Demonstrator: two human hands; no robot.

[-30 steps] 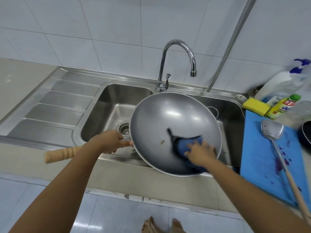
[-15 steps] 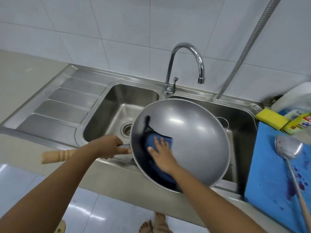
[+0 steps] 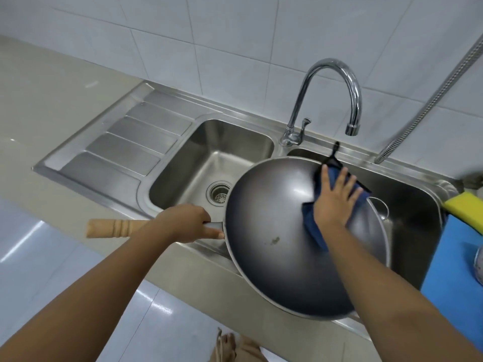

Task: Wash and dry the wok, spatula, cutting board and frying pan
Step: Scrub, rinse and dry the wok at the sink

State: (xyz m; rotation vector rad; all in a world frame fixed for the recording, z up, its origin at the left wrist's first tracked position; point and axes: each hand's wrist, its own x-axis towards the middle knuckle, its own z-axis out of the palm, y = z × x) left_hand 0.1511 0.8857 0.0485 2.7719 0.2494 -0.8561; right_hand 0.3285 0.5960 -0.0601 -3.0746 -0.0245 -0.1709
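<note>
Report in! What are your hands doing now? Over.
Left hand grips handle. Right hand presses blue cloth inside wok. Brown spot uncleaned; nothing blocking.

One wide-angle view from the person's head, at the front edge of the pale beige worktop (image 3: 52, 105), looks forward and steeply down across the stainless steel double-bowl sink (image 3: 180, 168) to the white tiled wall (image 3: 235, 35), tilted, so near that the round grey metal wok (image 3: 274, 257) fills mid-frame, bare feet (image 3: 227, 346) at bottom
</note>
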